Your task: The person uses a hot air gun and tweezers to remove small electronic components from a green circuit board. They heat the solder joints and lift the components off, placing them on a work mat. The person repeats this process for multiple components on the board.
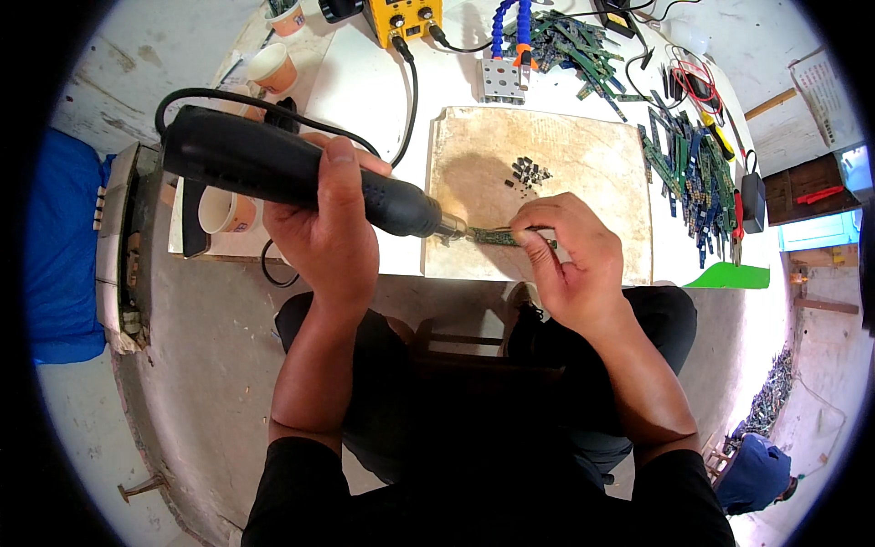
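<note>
My left hand [333,214] is wrapped round the black handle of a hot air gun [292,169]. Its metal nozzle [449,225] points right, at the end of a narrow green circuit board strip [494,237]. Thumb and forefinger of my right hand [574,255] are pinched together on the strip; whether a thin tool is also between them I cannot make out. The strip is low over a stained tan work board [592,164], near its front edge. Just beyond my right hand lies a small heap of black chips [527,171].
Circuit board strips [693,182] are piled at right, more [570,50] at the back. A yellow soldering station [406,18], perforated metal block [501,80] and blue flexible hose [499,27] stand behind. Paper cups [228,210] line the left. A person in blue [752,474] is at far lower right.
</note>
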The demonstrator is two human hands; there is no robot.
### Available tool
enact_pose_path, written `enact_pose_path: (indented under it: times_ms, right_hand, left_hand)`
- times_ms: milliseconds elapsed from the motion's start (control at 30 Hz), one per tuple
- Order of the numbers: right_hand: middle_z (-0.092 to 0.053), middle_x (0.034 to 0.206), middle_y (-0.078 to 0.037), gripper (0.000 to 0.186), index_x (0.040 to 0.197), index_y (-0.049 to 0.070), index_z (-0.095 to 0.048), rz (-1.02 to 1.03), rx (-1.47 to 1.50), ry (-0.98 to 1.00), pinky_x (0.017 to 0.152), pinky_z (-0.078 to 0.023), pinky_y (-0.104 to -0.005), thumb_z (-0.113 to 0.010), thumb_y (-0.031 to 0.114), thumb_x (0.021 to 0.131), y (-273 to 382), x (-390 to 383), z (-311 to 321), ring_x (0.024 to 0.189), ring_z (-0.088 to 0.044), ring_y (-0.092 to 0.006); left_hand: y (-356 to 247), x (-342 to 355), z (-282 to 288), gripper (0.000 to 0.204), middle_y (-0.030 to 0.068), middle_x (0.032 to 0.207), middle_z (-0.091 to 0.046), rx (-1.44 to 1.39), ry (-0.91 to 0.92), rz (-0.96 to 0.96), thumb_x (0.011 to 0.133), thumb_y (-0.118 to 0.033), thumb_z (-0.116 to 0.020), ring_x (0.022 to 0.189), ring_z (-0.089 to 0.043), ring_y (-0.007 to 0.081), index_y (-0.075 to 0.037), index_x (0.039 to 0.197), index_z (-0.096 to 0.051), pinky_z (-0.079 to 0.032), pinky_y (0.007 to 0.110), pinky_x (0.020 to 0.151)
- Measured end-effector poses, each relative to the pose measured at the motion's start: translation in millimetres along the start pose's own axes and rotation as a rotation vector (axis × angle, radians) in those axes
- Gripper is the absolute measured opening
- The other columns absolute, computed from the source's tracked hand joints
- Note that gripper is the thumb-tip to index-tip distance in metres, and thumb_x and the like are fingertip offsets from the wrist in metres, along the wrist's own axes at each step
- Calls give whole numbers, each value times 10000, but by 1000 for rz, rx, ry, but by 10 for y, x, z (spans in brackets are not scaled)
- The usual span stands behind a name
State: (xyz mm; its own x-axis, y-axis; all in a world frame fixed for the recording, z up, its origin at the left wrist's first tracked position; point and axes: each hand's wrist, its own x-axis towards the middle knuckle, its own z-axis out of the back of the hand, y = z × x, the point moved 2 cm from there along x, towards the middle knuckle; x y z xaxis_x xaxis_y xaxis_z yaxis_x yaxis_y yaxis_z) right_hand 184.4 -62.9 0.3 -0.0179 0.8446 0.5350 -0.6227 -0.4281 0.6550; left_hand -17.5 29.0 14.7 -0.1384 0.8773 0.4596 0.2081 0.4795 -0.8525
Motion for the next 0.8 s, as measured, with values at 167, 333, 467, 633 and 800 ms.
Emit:
enact_pose_path:
  times_ms: [167, 333, 467, 633, 800]
  right_hand:
    - [-651, 893, -142, 113, 916, 22, -638, -107, -111, -151, 714, -520, -350, -645, -46, 825, -55, 55, 44, 829, -653, -319]
    - [-652, 904, -154, 117, 944, 14, -637, -122, -152, -175, 711, -519, -344, -647, -36, 839, -132, 42, 32, 816, -663, -326]
    - [-658, 893, -146, 115, 936, 9, -641, -196, 19, -76, 707, -518, -330, -656, -31, 829, -38, 15, 77, 802, -665, -298]
    - [-667, 893, -135, 98, 920, -14, -648, -135, 52, 63, 746, -505, -295, -664, -45, 828, -23, -81, 153, 817, -658, -252]
    - [-674, 901, -144, 117, 913, -1, -668, -137, -28, 4, 733, -523, -315, -683, -41, 804, 10, -179, 244, 839, -672, -288]
  left_hand:
    - [-16, -3, -31, 105, 63, 674, -659, -13, -27, 24, 946, -118, -582, 595, -592, 74, -40, 876, -595, -461, 203, 599]
    - [-18, 4, -23, 113, 59, 668, -661, 11, -29, 17, 950, -133, -582, 583, -593, 75, -43, 882, -594, -467, 204, 594]
    - [-13, 3, -21, 116, 62, 674, -664, 2, -14, 5, 952, -139, -580, 585, -593, 72, -42, 890, -594, -464, 206, 588]
    - [-26, 17, -5, 110, 62, 681, -664, 3, -19, 9, 951, -135, -576, 590, -589, 70, -39, 900, -591, -462, 207, 590]
    - [-32, 4, -2, 103, 57, 684, -658, 28, -53, 45, 950, -124, -568, 610, -586, 74, -38, 898, -589, -461, 209, 601]
